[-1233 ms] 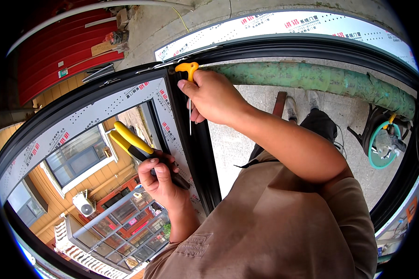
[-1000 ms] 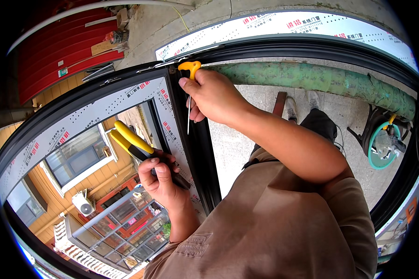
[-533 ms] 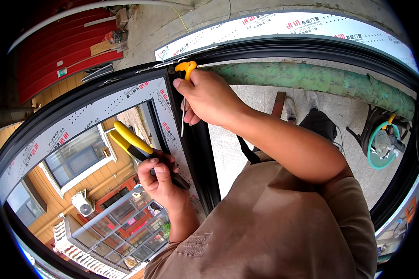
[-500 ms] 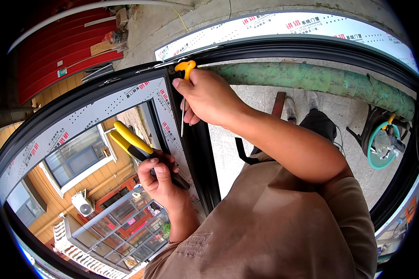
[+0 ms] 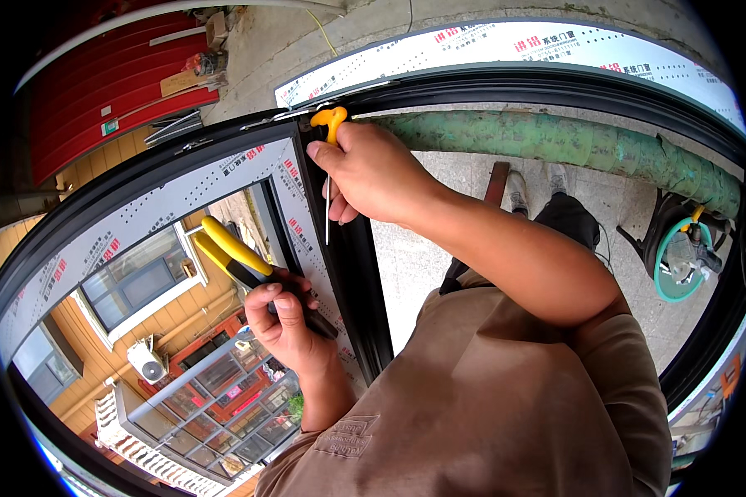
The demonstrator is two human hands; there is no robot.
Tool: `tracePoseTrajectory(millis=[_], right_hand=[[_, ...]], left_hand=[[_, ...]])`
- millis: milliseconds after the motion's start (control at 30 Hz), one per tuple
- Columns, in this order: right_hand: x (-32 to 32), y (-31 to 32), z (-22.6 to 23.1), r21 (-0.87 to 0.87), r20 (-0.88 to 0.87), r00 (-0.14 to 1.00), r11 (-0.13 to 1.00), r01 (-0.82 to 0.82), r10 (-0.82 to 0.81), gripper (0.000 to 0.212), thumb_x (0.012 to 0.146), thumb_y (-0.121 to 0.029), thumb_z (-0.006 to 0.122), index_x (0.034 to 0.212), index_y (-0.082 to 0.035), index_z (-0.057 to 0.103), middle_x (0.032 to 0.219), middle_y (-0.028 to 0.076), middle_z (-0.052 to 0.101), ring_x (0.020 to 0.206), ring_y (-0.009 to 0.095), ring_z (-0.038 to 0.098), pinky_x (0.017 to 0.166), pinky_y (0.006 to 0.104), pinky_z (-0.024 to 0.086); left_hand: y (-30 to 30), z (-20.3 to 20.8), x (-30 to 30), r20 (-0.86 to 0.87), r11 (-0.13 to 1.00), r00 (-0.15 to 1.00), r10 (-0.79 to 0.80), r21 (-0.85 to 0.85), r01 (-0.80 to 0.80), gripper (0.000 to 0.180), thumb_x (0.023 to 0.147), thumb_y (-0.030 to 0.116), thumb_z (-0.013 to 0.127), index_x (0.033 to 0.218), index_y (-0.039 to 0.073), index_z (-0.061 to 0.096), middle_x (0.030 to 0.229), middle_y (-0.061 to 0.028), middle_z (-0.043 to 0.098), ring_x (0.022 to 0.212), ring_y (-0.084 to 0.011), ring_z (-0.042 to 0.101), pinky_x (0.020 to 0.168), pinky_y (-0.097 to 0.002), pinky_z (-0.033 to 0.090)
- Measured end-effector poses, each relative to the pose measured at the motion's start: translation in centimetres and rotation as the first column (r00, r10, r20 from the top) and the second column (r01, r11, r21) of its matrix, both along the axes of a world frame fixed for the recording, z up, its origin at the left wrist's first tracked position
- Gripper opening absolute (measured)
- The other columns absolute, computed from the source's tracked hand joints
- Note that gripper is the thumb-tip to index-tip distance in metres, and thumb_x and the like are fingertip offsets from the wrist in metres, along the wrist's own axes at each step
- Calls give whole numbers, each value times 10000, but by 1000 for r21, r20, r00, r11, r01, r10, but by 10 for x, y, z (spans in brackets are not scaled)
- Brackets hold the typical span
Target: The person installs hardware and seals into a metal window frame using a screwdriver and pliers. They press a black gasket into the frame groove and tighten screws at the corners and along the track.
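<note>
My right hand [image 5: 377, 170] grips a T-handle hex key [image 5: 331, 120] by its yellow handle. The key's thin metal shaft points down along the black edge of the window sash [image 5: 340, 190], close to the sash's upper corner. In my left hand [image 5: 294, 327] is a pair of pliers [image 5: 224, 244] with yellow and black handles, its handles pointing up and left. The left hand is in front of the sash's side rail, which is covered in white printed film. Fingers hide the gripped part of the pliers.
A black outer frame [image 5: 472, 85] curves across the top, with film-covered trim [image 5: 489, 50] beyond it. Below it runs a green wrapped pipe [image 5: 547, 142]. A teal bucket [image 5: 665, 282] hangs at the right. Through the sash opening show a building and a glazed roof [image 5: 215, 398].
The hex key's shaft has shifted very slightly, its lower end a little to the right. A black hooked piece near my waist has dropped out of sight. The left hand and pliers stay put.
</note>
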State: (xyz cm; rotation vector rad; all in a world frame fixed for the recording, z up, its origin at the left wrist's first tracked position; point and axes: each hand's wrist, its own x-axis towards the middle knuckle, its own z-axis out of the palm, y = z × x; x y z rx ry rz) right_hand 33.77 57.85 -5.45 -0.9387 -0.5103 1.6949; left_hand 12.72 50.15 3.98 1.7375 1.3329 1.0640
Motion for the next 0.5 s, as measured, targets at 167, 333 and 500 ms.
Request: tracePoseTrajectory(millis=[167, 333, 500], right_hand=[[-1, 1, -4, 8, 25, 1000, 1000, -5, 5, 435, 1161, -286, 526, 992, 99, 638, 706, 144, 748, 594, 237, 773, 567, 352, 637], [-2, 5, -5, -35, -186, 982, 999, -24, 17, 470, 1174, -295, 499, 961, 97, 646, 727, 156, 739, 590, 231, 761, 547, 335, 624], [-3, 8, -2, 0, -167, 984, 998, -61, 60, 408, 1180, -350, 509, 1085, 42, 569, 803, 134, 700, 617, 209, 736, 529, 315, 609]], left_hand=[[-1, 0, 0, -1, 1000, 1000, 7, -4, -7, 190, 1086, 248, 721, 1212, 122, 656, 1242, -123, 674, 964, -174, 648, 714, -227, 494], [-1, 0, 1, 5, 1000, 1000, -1, -7, 1, 186, 1088, 242, 716, 1217, 122, 656, 1249, -121, 673, 966, -173, 647, 718, -232, 496], [-1, 1, 1, -4, 1000, 1000, 11, -4, -11, 177, 1092, 231, 710, 1217, 121, 654, 1238, -116, 671, 967, -172, 647, 720, -232, 496]])
